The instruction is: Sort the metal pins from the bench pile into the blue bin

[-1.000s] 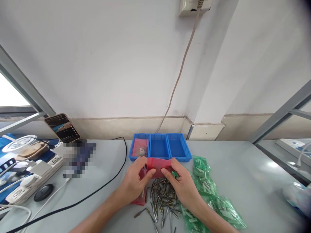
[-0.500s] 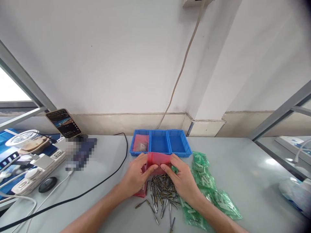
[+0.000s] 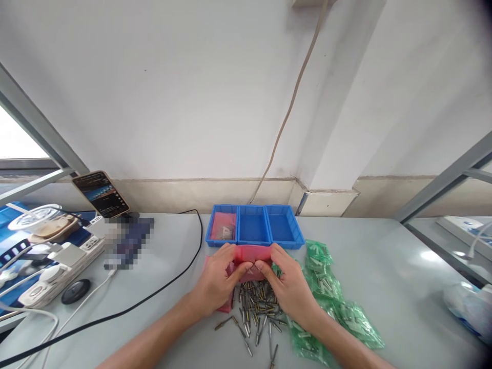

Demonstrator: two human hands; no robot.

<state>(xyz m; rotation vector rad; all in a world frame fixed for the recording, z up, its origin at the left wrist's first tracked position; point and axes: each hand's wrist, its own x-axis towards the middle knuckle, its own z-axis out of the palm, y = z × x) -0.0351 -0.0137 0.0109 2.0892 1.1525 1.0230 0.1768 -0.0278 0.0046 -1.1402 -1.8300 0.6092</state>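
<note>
Both bare forearms, left (image 3: 161,330) and right (image 3: 336,333), reach in from the lower edge and slant inward toward each other. The left hand (image 3: 213,279) and right hand (image 3: 294,287) face one another with fingers curled in a pinch, the left thumb (image 3: 240,270) and right thumb (image 3: 268,272) pointing inward, their tips close together.

An off-white painted wall (image 3: 172,92), marked with a few small specks, fills the background and meets a projecting off-white pillar (image 3: 342,154) right of centre, with a band of beige tiles (image 3: 184,197) edging the base of both. Against it stands a smooth, pale grey tabletop (image 3: 384,282), flanked by a slanting grey metal bar on the left (image 3: 34,120) and another on the right (image 3: 442,185). A bright white window (image 3: 15,141) shows at the left edge, and a glossy white patch of reflected light (image 3: 429,256) lies on the tabletop's right side.
</note>
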